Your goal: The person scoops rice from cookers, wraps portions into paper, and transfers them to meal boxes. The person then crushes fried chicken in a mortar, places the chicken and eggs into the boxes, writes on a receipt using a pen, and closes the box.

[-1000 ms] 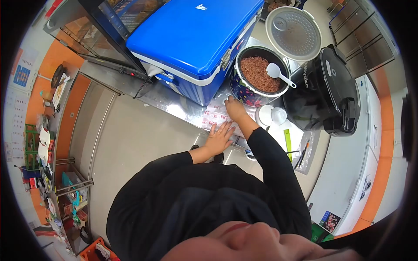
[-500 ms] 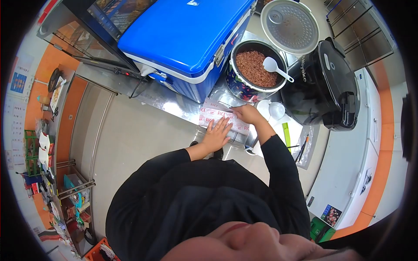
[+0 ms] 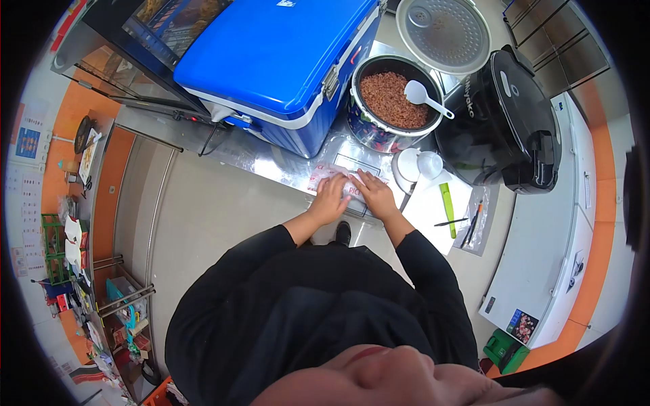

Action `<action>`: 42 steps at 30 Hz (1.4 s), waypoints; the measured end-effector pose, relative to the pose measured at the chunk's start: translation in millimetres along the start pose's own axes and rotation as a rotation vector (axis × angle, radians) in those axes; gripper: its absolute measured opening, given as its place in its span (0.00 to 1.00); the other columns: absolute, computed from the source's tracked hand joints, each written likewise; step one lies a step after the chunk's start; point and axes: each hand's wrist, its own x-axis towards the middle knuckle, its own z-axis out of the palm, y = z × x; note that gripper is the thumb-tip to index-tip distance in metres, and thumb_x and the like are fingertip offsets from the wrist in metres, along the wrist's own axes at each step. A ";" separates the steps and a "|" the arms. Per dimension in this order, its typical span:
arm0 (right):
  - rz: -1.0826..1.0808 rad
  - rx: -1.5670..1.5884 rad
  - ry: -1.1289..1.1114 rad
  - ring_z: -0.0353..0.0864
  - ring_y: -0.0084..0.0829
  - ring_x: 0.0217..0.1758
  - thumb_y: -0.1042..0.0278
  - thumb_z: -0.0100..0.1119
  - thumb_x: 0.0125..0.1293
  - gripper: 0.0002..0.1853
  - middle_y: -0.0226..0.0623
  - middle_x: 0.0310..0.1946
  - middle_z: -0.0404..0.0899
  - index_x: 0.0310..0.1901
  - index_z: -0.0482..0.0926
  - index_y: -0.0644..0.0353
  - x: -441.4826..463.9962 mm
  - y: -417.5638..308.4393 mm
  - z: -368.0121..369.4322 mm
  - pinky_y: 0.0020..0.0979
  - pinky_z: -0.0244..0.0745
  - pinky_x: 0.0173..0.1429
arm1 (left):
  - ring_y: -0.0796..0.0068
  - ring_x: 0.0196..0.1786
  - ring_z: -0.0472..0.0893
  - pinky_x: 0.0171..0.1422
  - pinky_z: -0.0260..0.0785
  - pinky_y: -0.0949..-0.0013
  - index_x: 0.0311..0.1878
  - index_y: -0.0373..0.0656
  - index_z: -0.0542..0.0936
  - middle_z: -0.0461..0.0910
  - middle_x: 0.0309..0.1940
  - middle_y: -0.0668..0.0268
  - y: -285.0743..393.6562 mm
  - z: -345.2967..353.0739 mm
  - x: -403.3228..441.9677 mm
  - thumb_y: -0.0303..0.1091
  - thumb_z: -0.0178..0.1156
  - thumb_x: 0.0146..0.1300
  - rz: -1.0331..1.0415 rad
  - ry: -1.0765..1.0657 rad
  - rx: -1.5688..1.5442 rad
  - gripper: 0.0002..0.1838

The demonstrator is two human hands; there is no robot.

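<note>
A white paper wrapper (image 3: 322, 174) printed with red "RICE" lettering lies at the metal counter's front edge, bunched into a smaller bundle. My left hand (image 3: 330, 197) grips its left side with bent fingers. At the right side, my right hand (image 3: 376, 194) closes on the same wrapper, and its fingertips are near the left hand's. What is inside the wrapper cannot be seen. Just beyond stands a pot (image 3: 379, 139) of reddish-brown cooked rice (image 3: 389, 98), with a white rice paddle (image 3: 426, 99) resting in it.
A large blue cooler box (image 3: 264, 54) occupies the left of the counter. Behind the pot is a round metal lid (image 3: 443, 34); a black rice cooker (image 3: 504, 122) stands to the right. A white cup (image 3: 430, 164), a green cutter (image 3: 447, 210) and pens (image 3: 472, 223) lie nearer me.
The wrapper, spread flatter before, is now gathered smaller. My right hand has come down from its far edge to its right side; my left hand, flat before, now curls around it.
</note>
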 end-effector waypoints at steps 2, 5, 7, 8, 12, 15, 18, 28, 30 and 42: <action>-0.031 -0.038 -0.011 0.81 0.48 0.62 0.72 0.55 0.63 0.32 0.43 0.68 0.73 0.71 0.71 0.41 -0.2 1.4 1.6 0.44 0.79 0.63 | 0.44 0.67 0.66 0.74 0.53 0.46 0.64 0.34 0.67 0.66 0.61 0.45 -27.6 20.3 -6.4 0.37 0.60 0.62 -0.420 -0.112 -0.075 0.29; -0.057 -0.072 -0.010 0.81 0.49 0.63 0.73 0.54 0.62 0.33 0.44 0.68 0.73 0.71 0.71 0.41 -2.1 3.3 3.7 0.45 0.79 0.64 | 0.42 0.62 0.68 0.72 0.55 0.46 0.59 0.32 0.69 0.68 0.55 0.46 -34.3 19.8 1.0 0.30 0.59 0.58 -0.419 0.610 -0.304 0.26; -0.051 -0.067 -0.014 0.80 0.48 0.64 0.73 0.54 0.63 0.32 0.44 0.68 0.73 0.70 0.72 0.42 -2.7 3.3 3.9 0.45 0.78 0.66 | 0.46 0.65 0.67 0.74 0.53 0.45 0.61 0.36 0.70 0.69 0.56 0.49 -19.7 -2.5 4.1 0.26 0.58 0.54 -0.444 0.741 -0.073 0.27; -0.048 -0.061 -0.017 0.79 0.48 0.65 0.73 0.54 0.63 0.31 0.45 0.68 0.73 0.69 0.73 0.42 -2.5 3.4 4.4 0.45 0.77 0.67 | 0.48 0.68 0.66 0.74 0.53 0.45 0.63 0.40 0.71 0.69 0.59 0.52 -11.5 -23.3 5.3 0.27 0.59 0.55 -0.195 0.533 0.027 0.28; -0.068 -0.061 0.026 0.77 0.48 0.67 0.73 0.54 0.64 0.27 0.44 0.67 0.74 0.66 0.76 0.48 -7.2 3.4 7.5 0.45 0.75 0.68 | 0.65 0.75 0.66 0.76 0.51 0.48 0.67 0.53 0.76 0.73 0.66 0.70 -10.4 -34.4 2.1 0.34 0.64 0.62 0.169 0.100 0.269 0.27; -0.075 -0.036 0.108 0.76 0.48 0.67 0.72 0.59 0.63 0.24 0.46 0.64 0.76 0.63 0.76 0.58 -14.4 -0.8 6.1 0.45 0.73 0.70 | 0.72 0.75 0.68 0.75 0.52 0.51 0.65 0.53 0.78 0.76 0.66 0.74 -25.4 -30.9 -10.2 0.41 0.67 0.63 0.233 0.073 0.295 0.26; -0.003 0.075 0.183 0.78 0.46 0.64 0.69 0.71 0.57 0.27 0.50 0.59 0.79 0.59 0.76 0.65 -36.2 -13.0 3.1 0.44 0.74 0.69 | 0.70 0.73 0.70 0.71 0.59 0.55 0.65 0.50 0.78 0.77 0.65 0.70 -30.9 -27.0 -15.7 0.41 0.66 0.63 0.250 0.084 0.233 0.26; 0.127 0.224 0.166 0.82 0.43 0.51 0.73 0.69 0.56 0.13 0.38 0.42 0.84 0.44 0.83 0.60 -37.1 6.4 10.4 0.40 0.78 0.57 | 0.60 0.47 0.82 0.52 0.75 0.58 0.44 0.44 0.84 0.84 0.43 0.66 -55.6 -19.7 4.3 0.30 0.69 0.57 0.205 0.058 0.013 0.11; 0.171 0.350 0.062 0.81 0.45 0.45 0.73 0.69 0.55 0.09 0.40 0.36 0.83 0.39 0.82 0.59 -31.0 17.2 6.4 0.40 0.77 0.51 | 0.58 0.46 0.83 0.50 0.76 0.56 0.39 0.44 0.84 0.84 0.40 0.66 -56.3 -20.3 8.7 0.30 0.68 0.57 0.196 0.017 0.016 0.07; 0.548 -0.037 -0.440 0.85 0.51 0.52 0.72 0.80 0.43 0.25 0.52 0.57 0.79 0.45 0.80 0.62 59.5 24.3 -4.1 0.44 0.82 0.52 | 0.56 0.58 0.82 0.58 0.72 0.58 0.50 0.44 0.77 0.77 0.54 0.60 -23.7 -22.3 83.2 0.30 0.81 0.36 -0.027 -0.046 0.573 0.33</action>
